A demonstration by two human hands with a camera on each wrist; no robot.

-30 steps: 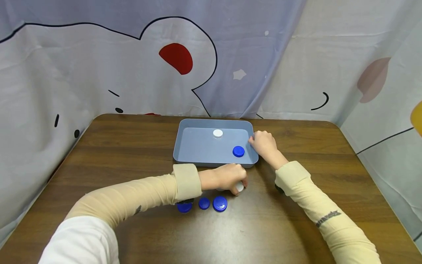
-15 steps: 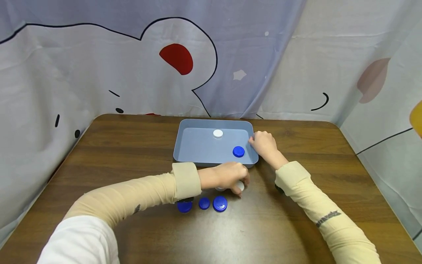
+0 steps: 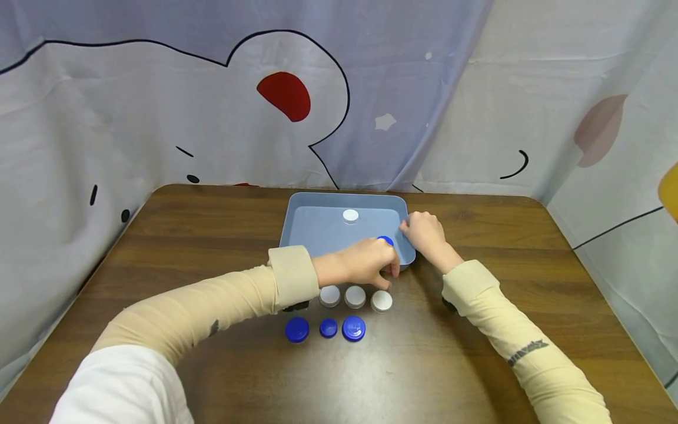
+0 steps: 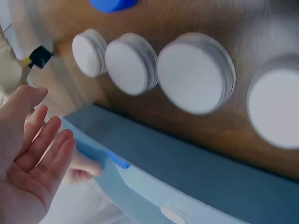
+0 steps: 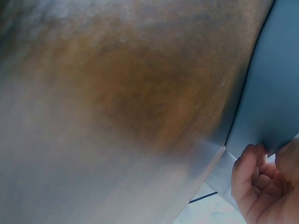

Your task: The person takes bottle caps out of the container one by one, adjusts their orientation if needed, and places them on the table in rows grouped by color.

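the left hand [image 3: 365,262] hovered over the near rim of the grey-blue tray [image 3: 318,235], just above the table. in the left wrist view its fingers [image 4: 44,149] were nearly straight and spread a little, the palm bare, holding nothing. from the head view the knuckles were bent slightly downward and the fingertips hung near the tray's front wall, but whether they touched it could not be told.

the right hand [image 3: 424,232] sat at the tray's right edge. in the right wrist view its fingers [image 5: 254,175] were curled in against the tray wall [image 5: 275,93], the thumb tucked by the rim, so it gripped the tray's side.

inside the tray lay a white cap [image 3: 350,215] near the far wall and a blue cap [image 3: 385,240] toward the right, partly hidden behind the left hand.

on the wooden table [image 3: 212,224], just in front of the tray, stood a row of three white lids [image 3: 355,297] side by side, close together; the left wrist view showed these lids [image 4: 196,72] just beside the tray's outer wall. nearer the person lay a second row of three blue lids [image 3: 328,328], slightly apart from one another. the left hand was nearest the white row, above it and not touching it.
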